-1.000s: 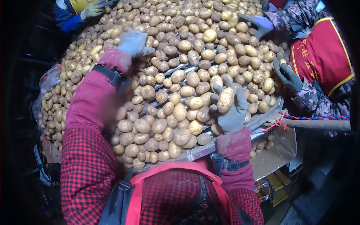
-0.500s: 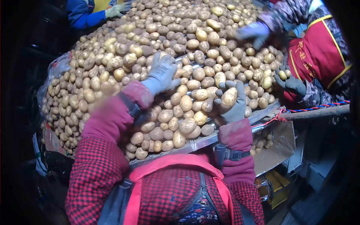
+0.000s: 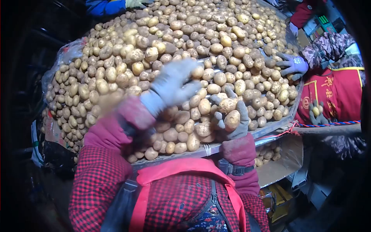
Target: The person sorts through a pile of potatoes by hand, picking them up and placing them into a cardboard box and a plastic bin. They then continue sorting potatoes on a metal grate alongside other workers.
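My left hand [image 3: 172,87], in a grey-blue glove and smeared by motion, reaches over the heap of potatoes [image 3: 116,83]. Its thumb stands apart from the fingers, and a small potato [image 3: 197,72] shows right at the fingertips. My right hand [image 3: 240,125], gloved too and palm up near the front rim, has its fingers curled round a potato [image 3: 232,120]. A second, knobbly potato [image 3: 227,104] lies against the fingers just above it.
A metal rim [image 3: 181,156] borders the heap on my side. Below on the right, a cardboard box [image 3: 284,158] holds more potatoes. Across the right edge, a co-worker's gloved hand [image 3: 293,65] is over the heap; another sleeve [image 3: 106,7] shows at the far left.
My left hand has moved right across the potatoes. My right hand still holds its potato, with a knobbly one now at its fingers. The co-worker's hand on the right has drawn back toward the edge.
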Demonstrator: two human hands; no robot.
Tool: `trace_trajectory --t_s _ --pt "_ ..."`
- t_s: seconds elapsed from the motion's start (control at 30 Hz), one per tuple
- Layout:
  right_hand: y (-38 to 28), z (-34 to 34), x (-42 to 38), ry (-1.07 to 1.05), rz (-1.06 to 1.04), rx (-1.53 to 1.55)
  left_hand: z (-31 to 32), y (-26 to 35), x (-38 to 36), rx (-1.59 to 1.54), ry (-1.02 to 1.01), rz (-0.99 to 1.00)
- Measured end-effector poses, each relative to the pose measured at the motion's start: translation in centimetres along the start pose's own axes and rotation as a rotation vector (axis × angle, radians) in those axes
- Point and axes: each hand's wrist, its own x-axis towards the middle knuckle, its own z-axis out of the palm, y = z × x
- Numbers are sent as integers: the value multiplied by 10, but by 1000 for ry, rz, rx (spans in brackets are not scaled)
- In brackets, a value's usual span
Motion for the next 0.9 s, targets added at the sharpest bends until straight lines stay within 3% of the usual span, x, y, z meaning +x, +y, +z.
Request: trace_trajectory --t_s 0.03,0.1,0.13,0.2,0.23,0.3,0.4,0.43,0.63,0.67,0.73,0.8,0.83,0.87,0.9 --pt "2 0 1 31 -27 -36 -16 -22 6 77 26 -66" --pt "1 -10 4 -7 -81 -165 -23 -84 6 557 109 -127" --pt "4 -3 5 -7 -80 -163 -36 -90 17 582 -63 -309" --pt "12 16 6 249 -228 -339 -36 -108 29 708 -228 -318" --pt "8 7 7 252 -229 -340 -33 -115 33 705 -229 -318" --pt "0 -18 4 -103 -120 -120 -22 -128 36 543 -182 -429" --pt "-2 -10 5 -54 -77 -14 -23 -139 47 520 -227 -506" --pt "0 4 3 45 -91 -47 -20 -143 45 525 -234 -506" --pt "-4 -7 2 -9 -36 14 -23 -128 31 233 -122 -389" --pt "-4 -6 4 -18 -32 17 -23 -120 29 113 -168 -356" --pt "-2 -3 4 -4 -51 51 -30 -75 33 279 -344 -196" --pt "-4 2 5 88 -35 67 -27 -56 31 169 -507 7" --pt "-4 -2 5 51 -33 49 -17 -67 30 -64 -437 22" --pt "-5 -6 5 15 -32 32 -9 -86 38 -108 -378 -45" --pt "-6 -5 5 28 -30 26 -20 -97 58 81 -310 -94"
